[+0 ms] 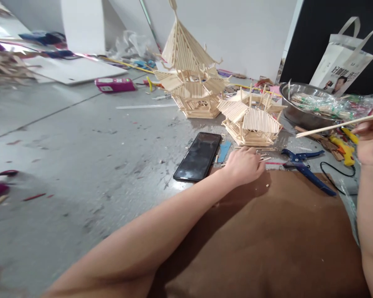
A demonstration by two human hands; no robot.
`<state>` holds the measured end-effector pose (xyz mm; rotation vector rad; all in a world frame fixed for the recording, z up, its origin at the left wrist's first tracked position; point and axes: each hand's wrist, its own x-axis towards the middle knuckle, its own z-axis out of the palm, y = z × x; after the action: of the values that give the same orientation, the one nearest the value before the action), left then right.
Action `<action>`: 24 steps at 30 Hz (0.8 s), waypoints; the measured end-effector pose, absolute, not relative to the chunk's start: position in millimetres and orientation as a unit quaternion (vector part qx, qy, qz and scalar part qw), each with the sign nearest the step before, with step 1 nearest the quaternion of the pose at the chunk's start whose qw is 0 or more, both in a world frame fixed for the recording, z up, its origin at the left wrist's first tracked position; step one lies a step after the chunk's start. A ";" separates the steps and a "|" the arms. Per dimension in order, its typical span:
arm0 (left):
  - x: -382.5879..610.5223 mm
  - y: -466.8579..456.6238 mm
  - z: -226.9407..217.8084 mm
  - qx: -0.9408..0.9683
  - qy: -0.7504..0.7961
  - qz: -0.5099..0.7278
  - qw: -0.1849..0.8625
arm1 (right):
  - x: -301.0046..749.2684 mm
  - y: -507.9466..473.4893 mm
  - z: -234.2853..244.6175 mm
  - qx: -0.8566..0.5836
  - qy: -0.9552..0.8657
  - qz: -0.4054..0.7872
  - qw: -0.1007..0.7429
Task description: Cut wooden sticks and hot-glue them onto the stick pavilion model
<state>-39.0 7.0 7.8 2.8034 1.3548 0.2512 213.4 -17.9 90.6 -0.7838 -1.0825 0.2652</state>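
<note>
My right hand [371,134], at the right edge, pinches a long pale wooden stick [335,126] that points left. My left hand [245,165] is low by the front of a small wooden-stick pavilion [253,120], its fingers curled down and partly hidden. Short stick pieces [266,159] lie or stick out beside its thumb; what it grips cannot be made out. Behind stands a taller stick pavilion [195,82] with a pointed roof. Blue cutting pliers [309,169] rest to the right of my left hand, on the edge of a brown sheet [276,231].
A black phone [198,157] and a blue strip [224,151] lie left of my left hand. At the right are a steel bowl [304,118] with bagged sticks, a yellow glue gun [343,150] and a white bag [340,62]. A purple box [115,85] sits farther back.
</note>
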 end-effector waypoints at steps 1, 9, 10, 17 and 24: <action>-39.3 6.7 7.0 0.900 0.422 0.112 -0.009 | 200.5 -16.8 85.2 -0.365 -0.510 0.180 0.758; -37.2 1.7 18.0 0.887 0.406 0.220 0.006 | 168.8 -12.1 57.7 -0.455 -0.491 0.379 0.639; -41.1 4.0 25.7 0.884 0.436 0.168 0.023 | 170.3 -11.6 57.8 -0.460 -0.484 0.372 0.644; -97.0 42.1 59.6 0.797 0.587 -0.138 0.027 | 193.6 9.1 41.4 -0.521 -0.423 0.358 0.650; -98.4 52.1 34.9 0.808 0.559 -0.179 0.051 | 199.5 27.6 10.3 -0.581 -0.376 0.389 0.608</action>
<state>-98.4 52.1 34.9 2.4604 1.7007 -0.5460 199.5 27.6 10.3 -1.3433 -0.8681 0.8998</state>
